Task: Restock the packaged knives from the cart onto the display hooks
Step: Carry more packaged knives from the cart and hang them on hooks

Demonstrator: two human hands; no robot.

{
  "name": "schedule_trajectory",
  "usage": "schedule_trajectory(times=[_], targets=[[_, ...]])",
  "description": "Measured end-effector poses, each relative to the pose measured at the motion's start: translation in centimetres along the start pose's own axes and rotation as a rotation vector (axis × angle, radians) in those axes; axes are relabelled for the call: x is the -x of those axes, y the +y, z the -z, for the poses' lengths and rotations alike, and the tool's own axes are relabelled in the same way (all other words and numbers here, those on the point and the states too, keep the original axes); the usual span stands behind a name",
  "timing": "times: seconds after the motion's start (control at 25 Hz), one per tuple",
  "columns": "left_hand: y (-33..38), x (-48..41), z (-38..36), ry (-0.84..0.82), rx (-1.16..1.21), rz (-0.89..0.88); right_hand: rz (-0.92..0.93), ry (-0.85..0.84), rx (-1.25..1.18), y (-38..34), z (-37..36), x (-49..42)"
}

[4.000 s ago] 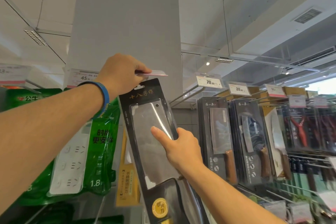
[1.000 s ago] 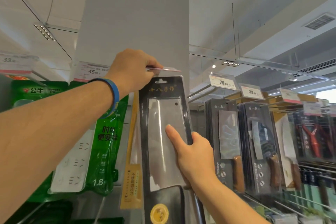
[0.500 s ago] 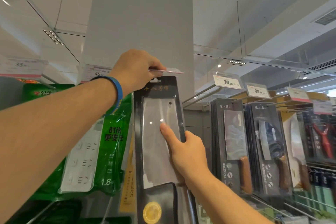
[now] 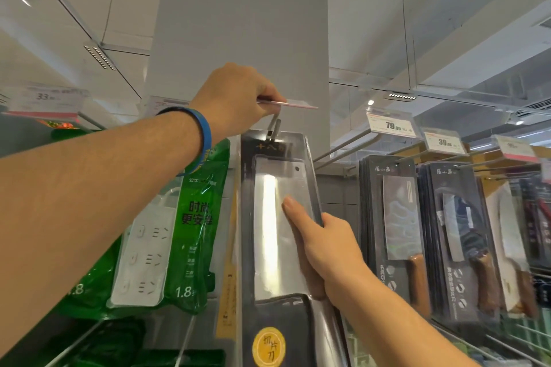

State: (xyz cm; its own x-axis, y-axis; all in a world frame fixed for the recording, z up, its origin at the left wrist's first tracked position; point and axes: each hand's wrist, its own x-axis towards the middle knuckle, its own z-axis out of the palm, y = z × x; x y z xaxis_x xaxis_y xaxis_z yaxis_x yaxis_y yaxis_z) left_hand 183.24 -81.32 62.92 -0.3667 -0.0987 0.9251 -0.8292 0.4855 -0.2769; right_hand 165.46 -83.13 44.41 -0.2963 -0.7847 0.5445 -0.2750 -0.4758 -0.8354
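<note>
The right hand (image 4: 325, 250) grips the packaged knife (image 4: 277, 217) by its right edge, thumb flat across the clear front and fingers wrapped behind. The pack hangs upright in front of a grey pillar (image 4: 244, 24), its top hole meeting the tip of the hook (image 4: 275, 127). The left hand (image 4: 235, 98) pinches the price tag (image 4: 292, 104) (tipped up flat) above that hook. Green power strip packs (image 4: 190, 217) hang to the left and boxed knives (image 4: 390, 217) to the right.

Two hands (image 4: 235, 98) (image 4: 325, 250), one held knife pack (image 4: 268, 217)
</note>
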Motion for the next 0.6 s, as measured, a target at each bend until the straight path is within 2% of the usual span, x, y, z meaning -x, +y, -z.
schedule_trajectory(times=[0.4, 0.6], targets=[[-0.1, 0.5, -0.2, -0.014, 0.004, -0.01, -0.068, -0.039, 0.166, 4.0, -5.0, -7.2], [0.4, 0.3, 0.2, -0.033, -0.072, -0.008, -0.096, -0.098, 0.213, 5.2, -6.7, -8.9]])
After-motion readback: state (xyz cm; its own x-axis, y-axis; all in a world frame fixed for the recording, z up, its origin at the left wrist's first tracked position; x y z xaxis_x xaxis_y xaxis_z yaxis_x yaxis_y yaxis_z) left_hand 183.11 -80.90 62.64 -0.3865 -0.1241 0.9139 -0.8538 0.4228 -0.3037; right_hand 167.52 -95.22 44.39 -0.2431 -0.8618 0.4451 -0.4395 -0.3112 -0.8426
